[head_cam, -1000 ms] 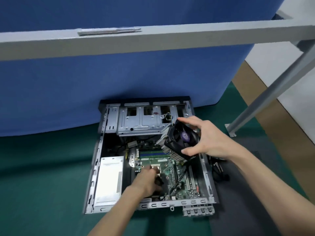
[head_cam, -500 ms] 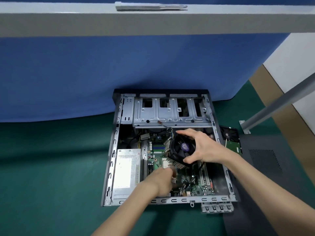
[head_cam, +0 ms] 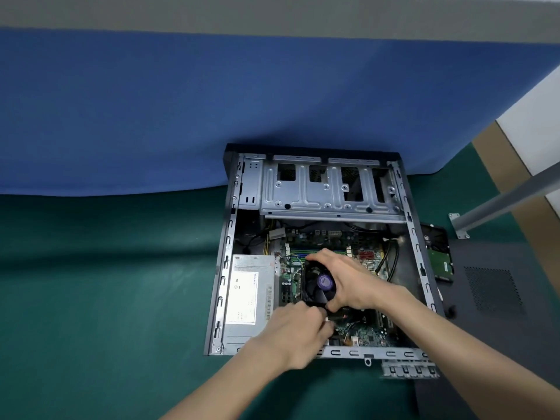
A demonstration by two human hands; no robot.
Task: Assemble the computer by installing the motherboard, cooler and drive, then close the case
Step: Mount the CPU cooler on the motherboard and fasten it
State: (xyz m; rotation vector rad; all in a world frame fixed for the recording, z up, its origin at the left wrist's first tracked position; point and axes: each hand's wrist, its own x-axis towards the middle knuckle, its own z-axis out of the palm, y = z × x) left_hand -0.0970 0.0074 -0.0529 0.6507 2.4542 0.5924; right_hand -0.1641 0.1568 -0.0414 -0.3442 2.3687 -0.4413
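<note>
An open computer case [head_cam: 225,268] lies on its side on the green mat. The green motherboard [head_cam: 368,333] sits inside it. A black cooler [head_cam: 318,283] with a purple hub lies flat over the board's middle. My right hand [head_cam: 353,281] grips the cooler from the right, fingers curled over its top and bottom edges. My left hand [head_cam: 298,327] is at the cooler's lower edge, fingers curled around something small there; what it pinches is hidden. A hard drive [head_cam: 439,256] lies outside the case on the right.
A silver power supply [head_cam: 245,295] fills the case's left side, and an empty drive cage [head_cam: 327,189] spans its far end. The dark side panel [head_cam: 497,298] lies on the mat at right. A blue partition [head_cam: 181,116] stands behind; a grey frame leg [head_cam: 509,198] slants at right.
My right hand has lowered the cooler from a tilted, raised position down onto the motherboard. My left hand has moved up to the cooler's lower edge. The view has shifted closer.
</note>
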